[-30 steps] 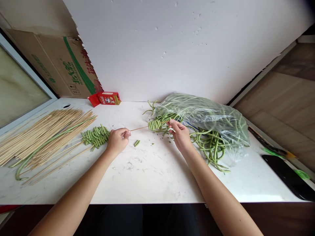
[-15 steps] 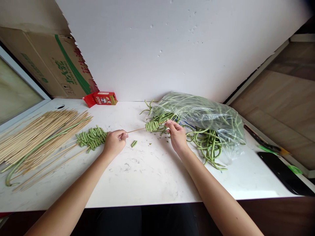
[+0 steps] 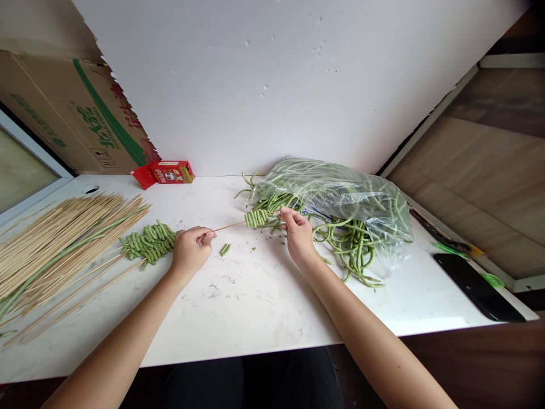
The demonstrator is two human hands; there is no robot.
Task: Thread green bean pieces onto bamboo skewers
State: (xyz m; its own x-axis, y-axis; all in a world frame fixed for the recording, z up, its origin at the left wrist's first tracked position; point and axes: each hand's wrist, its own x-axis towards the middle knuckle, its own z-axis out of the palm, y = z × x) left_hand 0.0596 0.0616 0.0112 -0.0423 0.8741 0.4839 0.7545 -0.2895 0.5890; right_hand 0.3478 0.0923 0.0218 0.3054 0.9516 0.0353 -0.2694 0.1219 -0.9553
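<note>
My left hand (image 3: 191,248) is closed around a thin bamboo skewer (image 3: 230,226), which runs to the right above the table. Short green bean pieces (image 3: 256,218) are threaded side by side near its far end. At that end, my right hand (image 3: 299,234) pinches the skewer's tip between thumb and fingers. Just beside my left hand lie finished skewers of bean pieces (image 3: 149,243), their bare sticks pointing left. Two loose bean pieces (image 3: 225,249) rest on the table below the held skewer.
Many bare bamboo skewers (image 3: 80,238) are spread at left, a long bean across them. At right, a clear plastic bag (image 3: 340,184) holds long beans (image 3: 360,250), some spilling out. A red box (image 3: 170,172) stands against the white board. A black phone-like slab (image 3: 477,287) lies far right.
The whole view has shifted slightly, so things appear a little further left. Both hands keep the same hold on the skewer, and the bean pieces stay in place on it.
</note>
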